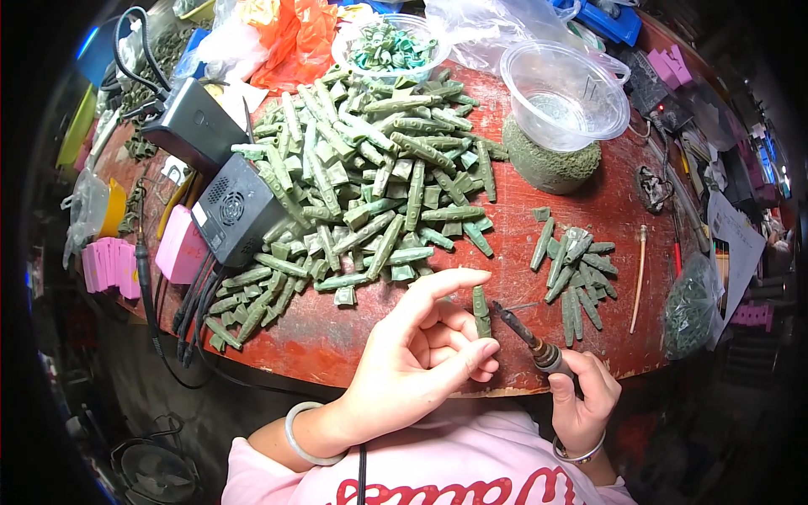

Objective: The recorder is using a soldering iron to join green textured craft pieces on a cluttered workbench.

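Between the thumb and index finger of my left hand stands a small green wax piece, held upright by its ends. My right hand grips a soldering iron by its dark handle. The iron's dark tip points up and left, close beside the held piece; whether they touch I cannot tell. Beyond my left hand lies a large heap of similar green wax pieces. A smaller cluster of such pieces is spread past my right hand.
A clear plastic tub sits on a round green block at the back right. Another tub holds green scraps. Black boxes with cables and pink blocks stand at left. At right are a thin stick and a filled plastic bag.
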The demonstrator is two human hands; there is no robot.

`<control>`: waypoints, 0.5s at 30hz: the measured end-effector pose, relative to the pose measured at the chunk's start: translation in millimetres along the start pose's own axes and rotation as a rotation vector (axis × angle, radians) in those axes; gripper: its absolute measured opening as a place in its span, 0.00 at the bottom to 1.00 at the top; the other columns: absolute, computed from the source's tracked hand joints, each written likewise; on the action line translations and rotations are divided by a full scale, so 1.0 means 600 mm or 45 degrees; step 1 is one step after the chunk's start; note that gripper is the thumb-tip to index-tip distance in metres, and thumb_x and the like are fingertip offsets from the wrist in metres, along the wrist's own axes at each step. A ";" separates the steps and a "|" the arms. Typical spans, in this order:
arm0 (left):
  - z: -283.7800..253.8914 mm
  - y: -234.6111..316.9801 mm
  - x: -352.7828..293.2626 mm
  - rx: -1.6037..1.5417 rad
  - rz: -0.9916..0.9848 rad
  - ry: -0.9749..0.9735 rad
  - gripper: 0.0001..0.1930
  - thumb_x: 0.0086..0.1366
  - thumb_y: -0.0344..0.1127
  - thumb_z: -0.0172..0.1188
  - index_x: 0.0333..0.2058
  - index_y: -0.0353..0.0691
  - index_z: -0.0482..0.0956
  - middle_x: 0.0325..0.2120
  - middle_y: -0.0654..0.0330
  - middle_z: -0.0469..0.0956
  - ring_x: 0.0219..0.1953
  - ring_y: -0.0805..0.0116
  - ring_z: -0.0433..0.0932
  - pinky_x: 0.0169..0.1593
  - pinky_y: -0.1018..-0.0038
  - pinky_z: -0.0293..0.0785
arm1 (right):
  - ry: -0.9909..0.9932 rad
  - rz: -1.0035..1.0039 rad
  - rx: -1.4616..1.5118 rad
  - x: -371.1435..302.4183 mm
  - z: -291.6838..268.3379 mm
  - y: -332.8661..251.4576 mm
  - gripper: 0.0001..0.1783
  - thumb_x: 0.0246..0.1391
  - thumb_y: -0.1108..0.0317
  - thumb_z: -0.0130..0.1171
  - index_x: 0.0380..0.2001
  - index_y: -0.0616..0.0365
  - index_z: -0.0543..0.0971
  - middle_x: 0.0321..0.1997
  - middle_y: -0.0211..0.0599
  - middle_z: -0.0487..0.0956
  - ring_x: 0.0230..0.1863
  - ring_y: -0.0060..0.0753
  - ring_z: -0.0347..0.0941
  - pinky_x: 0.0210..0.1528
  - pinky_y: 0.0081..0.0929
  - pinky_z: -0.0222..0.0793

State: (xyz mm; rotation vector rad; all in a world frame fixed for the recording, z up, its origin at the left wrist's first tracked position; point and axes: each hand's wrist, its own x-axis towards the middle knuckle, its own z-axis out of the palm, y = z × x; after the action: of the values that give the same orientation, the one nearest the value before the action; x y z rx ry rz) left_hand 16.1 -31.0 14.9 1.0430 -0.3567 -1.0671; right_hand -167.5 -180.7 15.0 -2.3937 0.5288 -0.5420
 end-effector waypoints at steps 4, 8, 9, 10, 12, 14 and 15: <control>0.004 -0.001 0.000 -0.022 0.004 0.018 0.30 0.66 0.16 0.58 0.65 0.39 0.61 0.34 0.59 0.74 0.36 0.73 0.81 0.41 0.77 0.82 | 0.016 -0.018 -0.002 0.000 0.002 0.001 0.14 0.59 0.65 0.66 0.41 0.66 0.79 0.25 0.41 0.76 0.22 0.36 0.73 0.24 0.28 0.66; 0.006 0.000 0.000 -0.044 0.003 0.041 0.29 0.67 0.18 0.58 0.65 0.40 0.62 0.32 0.62 0.74 0.34 0.77 0.80 0.40 0.81 0.80 | 0.017 -0.009 -0.001 0.000 0.002 -0.001 0.14 0.59 0.65 0.66 0.40 0.67 0.79 0.25 0.41 0.76 0.22 0.36 0.73 0.24 0.28 0.66; 0.006 0.001 0.000 -0.045 0.004 0.041 0.29 0.67 0.18 0.58 0.65 0.40 0.62 0.32 0.62 0.74 0.34 0.77 0.80 0.40 0.81 0.80 | 0.016 -0.009 -0.001 0.001 0.002 -0.001 0.14 0.59 0.65 0.66 0.40 0.67 0.79 0.25 0.41 0.76 0.22 0.36 0.73 0.24 0.28 0.66; 0.007 0.001 0.000 -0.051 -0.003 0.043 0.29 0.67 0.18 0.58 0.65 0.40 0.62 0.32 0.62 0.74 0.34 0.77 0.79 0.40 0.81 0.80 | 0.015 -0.007 -0.002 0.001 0.001 -0.002 0.14 0.59 0.65 0.66 0.40 0.67 0.79 0.25 0.41 0.76 0.22 0.36 0.73 0.24 0.28 0.66; 0.008 0.002 0.000 -0.058 -0.009 0.047 0.29 0.67 0.18 0.58 0.65 0.40 0.62 0.32 0.62 0.73 0.34 0.77 0.79 0.40 0.81 0.80 | 0.013 -0.005 -0.003 0.001 0.001 -0.002 0.14 0.59 0.65 0.66 0.40 0.67 0.79 0.25 0.41 0.76 0.22 0.36 0.73 0.24 0.28 0.66; 0.008 0.003 -0.001 -0.059 -0.014 0.051 0.29 0.67 0.18 0.58 0.65 0.39 0.61 0.32 0.62 0.73 0.34 0.77 0.79 0.40 0.81 0.80 | 0.020 -0.021 -0.009 0.001 0.002 -0.001 0.14 0.59 0.65 0.66 0.40 0.67 0.79 0.25 0.41 0.76 0.22 0.36 0.73 0.24 0.28 0.66; 0.008 0.004 -0.001 -0.060 -0.014 0.054 0.29 0.67 0.18 0.58 0.65 0.39 0.61 0.32 0.62 0.73 0.34 0.77 0.79 0.40 0.81 0.80 | 0.018 -0.022 -0.008 0.001 0.002 -0.001 0.14 0.59 0.65 0.66 0.40 0.67 0.79 0.25 0.41 0.76 0.22 0.36 0.73 0.24 0.28 0.66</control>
State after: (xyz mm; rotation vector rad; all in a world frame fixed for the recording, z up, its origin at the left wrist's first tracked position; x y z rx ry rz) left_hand 13.8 -32.8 19.2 1.0248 -0.2910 -1.0570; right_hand -166.2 -179.8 15.0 -2.4041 0.5167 -0.5657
